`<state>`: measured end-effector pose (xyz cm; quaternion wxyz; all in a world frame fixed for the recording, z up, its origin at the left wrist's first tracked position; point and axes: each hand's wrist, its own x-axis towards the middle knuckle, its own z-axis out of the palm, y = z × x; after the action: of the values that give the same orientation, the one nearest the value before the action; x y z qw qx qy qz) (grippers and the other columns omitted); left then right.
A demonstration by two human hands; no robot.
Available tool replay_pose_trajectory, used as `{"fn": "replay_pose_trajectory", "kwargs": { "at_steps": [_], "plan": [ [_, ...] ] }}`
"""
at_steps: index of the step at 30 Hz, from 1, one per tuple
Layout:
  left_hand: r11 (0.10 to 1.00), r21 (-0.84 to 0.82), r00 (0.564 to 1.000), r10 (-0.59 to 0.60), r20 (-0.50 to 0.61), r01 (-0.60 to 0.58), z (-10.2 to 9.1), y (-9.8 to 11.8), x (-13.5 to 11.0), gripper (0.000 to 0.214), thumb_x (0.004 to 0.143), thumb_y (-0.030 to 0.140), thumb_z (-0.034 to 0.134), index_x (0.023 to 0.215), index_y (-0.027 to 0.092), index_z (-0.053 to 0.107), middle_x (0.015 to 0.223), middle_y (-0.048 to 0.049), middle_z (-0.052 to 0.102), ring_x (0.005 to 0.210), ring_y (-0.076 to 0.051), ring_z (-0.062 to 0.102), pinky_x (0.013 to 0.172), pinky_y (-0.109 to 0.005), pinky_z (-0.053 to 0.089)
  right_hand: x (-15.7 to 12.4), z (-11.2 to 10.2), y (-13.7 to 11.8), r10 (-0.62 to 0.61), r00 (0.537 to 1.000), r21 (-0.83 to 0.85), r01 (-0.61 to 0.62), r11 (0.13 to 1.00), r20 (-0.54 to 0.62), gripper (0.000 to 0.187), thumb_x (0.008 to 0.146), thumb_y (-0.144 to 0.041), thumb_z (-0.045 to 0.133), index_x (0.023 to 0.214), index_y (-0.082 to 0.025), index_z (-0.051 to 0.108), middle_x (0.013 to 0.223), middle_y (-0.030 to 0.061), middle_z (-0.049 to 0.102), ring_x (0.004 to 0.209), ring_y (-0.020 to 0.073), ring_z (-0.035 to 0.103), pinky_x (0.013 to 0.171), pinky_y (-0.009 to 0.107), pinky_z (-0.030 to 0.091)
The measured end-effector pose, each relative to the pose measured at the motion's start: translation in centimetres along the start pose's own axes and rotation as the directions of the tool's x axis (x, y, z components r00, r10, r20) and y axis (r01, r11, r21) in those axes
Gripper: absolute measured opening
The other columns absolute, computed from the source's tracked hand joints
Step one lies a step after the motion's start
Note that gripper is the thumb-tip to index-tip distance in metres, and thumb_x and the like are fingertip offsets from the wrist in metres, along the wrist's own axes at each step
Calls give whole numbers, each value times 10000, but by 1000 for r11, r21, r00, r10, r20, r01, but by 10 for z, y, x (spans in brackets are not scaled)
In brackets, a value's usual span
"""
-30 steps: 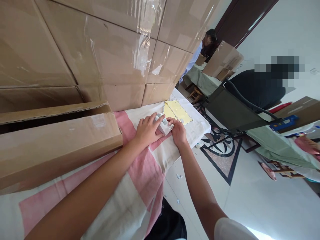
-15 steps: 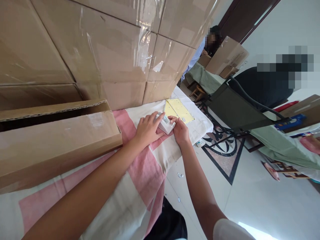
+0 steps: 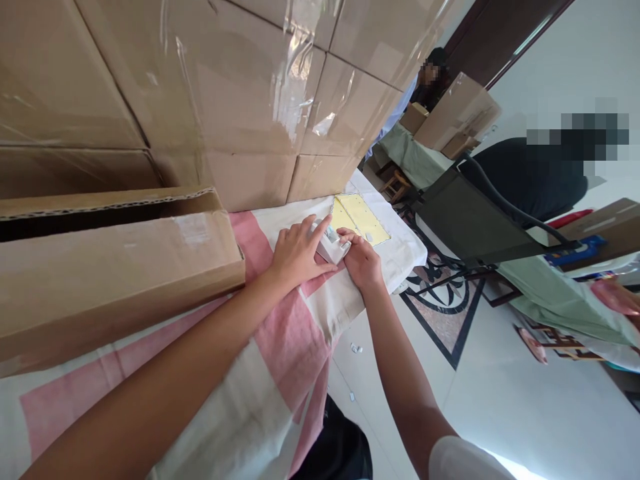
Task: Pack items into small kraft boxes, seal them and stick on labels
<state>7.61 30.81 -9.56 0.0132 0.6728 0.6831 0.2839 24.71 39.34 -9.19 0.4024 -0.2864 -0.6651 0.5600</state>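
Observation:
A small white tape dispenser (image 3: 331, 249) sits on the cloth-covered table. My left hand (image 3: 296, 255) grips it from the left, thumb along the near side and fingers over the far side. At its right end is my right hand (image 3: 364, 261), with the fingers curled together at the dispenser's tip. Whatever is between those fingers is too small to make out. Just beyond both hands lies a yellow sheet (image 3: 357, 212) with small dark marks and a pale piece near its right corner.
Taped cardboard boxes (image 3: 250, 100) are stacked behind the table. An open long carton (image 3: 120, 280) stands at left. A folding chair (image 3: 485, 213) with a person in dark clothing is at right; another person sits farther back. Small white scraps (image 3: 356, 348) lie on the floor.
The view has shifted slightly. My left thumb and index finger are spread a little wider around the dispenser; my right hand stays at its end.

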Motion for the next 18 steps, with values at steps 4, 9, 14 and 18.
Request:
{"fn": "replay_pose_trajectory", "kwargs": {
  "at_steps": [4,9,14,18],
  "plan": [
    [999,-31,999,-32,-3,32,-2,1,0,1167,717,696,784,1637,316,175,1709,-117,221,1378,-399,470,1071,-503,403,-2,3,-5,-14,999,-35,16,999,50,513,920,-674,442,925,-244,723,1300,103,657,1333,349,536,1095,546,452],
    [999,-31,1000,-12,-14,11,-2,0,-1,1116,748,656,773,1631,300,191,1704,-123,240,1361,-382,492,1071,-497,411,-2,6,-7,-8,999,46,6,999,38,438,892,-629,558,922,-238,754,1255,106,680,1316,348,543,1090,528,456],
    [1000,-28,1000,-13,-20,12,-1,1,-1,1060,764,626,744,1622,304,212,1686,-114,274,1333,-371,519,1050,-500,427,-2,7,-5,19,999,138,-23,990,27,323,846,-566,687,845,-254,772,1190,73,686,1283,321,544,1078,456,451],
    [1000,-23,999,-9,-38,8,-1,2,-2,1030,775,650,712,1616,299,231,1664,-119,319,1317,-366,536,1034,-509,435,-3,10,-4,97,995,178,-95,979,-3,265,811,-506,765,769,-244,747,1145,51,677,1160,281,586,1018,390,471]
  ]
}}
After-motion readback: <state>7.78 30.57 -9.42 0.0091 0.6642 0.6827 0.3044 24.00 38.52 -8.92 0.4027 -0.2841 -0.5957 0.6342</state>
